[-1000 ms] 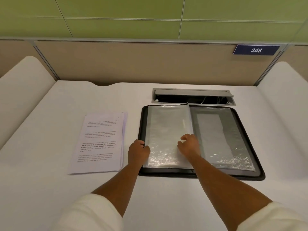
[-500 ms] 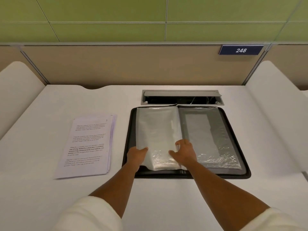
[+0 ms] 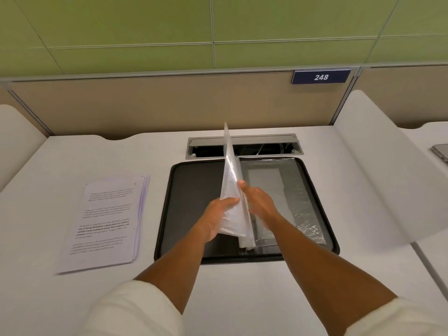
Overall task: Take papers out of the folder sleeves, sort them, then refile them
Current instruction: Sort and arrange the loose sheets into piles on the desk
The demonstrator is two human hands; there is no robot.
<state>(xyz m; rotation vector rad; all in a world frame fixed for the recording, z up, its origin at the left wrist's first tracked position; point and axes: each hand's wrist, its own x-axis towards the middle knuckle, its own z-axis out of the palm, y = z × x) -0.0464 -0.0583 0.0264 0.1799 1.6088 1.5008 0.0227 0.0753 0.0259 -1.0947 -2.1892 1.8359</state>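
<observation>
Bright, even overhead light, faint shadows, glare on the plastic sleeves [image 3: 305, 221], wide-angle bending at the edges.

Bare folder cover [image 3: 194, 202] is lying open left of the fingers [image 3: 230, 201]; upright sleeves [image 3: 231, 180] are blocking rightward.
</observation>
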